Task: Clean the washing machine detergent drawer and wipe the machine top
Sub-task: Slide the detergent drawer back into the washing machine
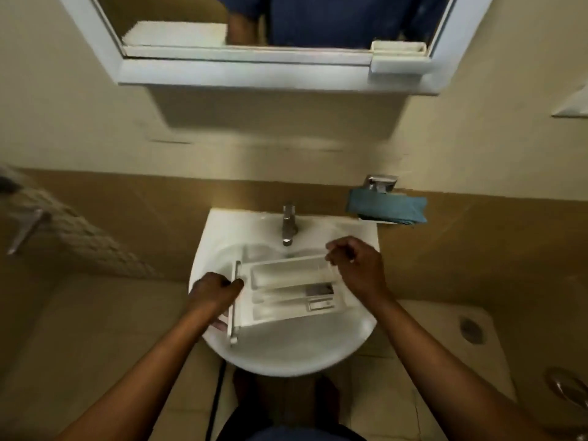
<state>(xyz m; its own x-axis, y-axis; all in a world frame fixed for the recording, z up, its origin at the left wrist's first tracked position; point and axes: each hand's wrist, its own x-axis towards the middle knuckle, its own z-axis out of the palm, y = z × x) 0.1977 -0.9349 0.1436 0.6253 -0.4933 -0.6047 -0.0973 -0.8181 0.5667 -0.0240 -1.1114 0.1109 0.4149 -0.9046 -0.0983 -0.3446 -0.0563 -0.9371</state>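
Detergent drawer (286, 292) lies over sink (286, 361), left hand (216, 292) gripping its front, right hand (356, 265) grasping its far end

Bare forearms (152, 361), a blue top (304, 436), perhaps dark shorts (246, 421), blurred.

White sink (219, 232) holding the detergent drawer (286, 291)
The drawer is lying across the basin, front panel pointing left; a metal tap (289, 224) is standing on the back rim, just behind it.
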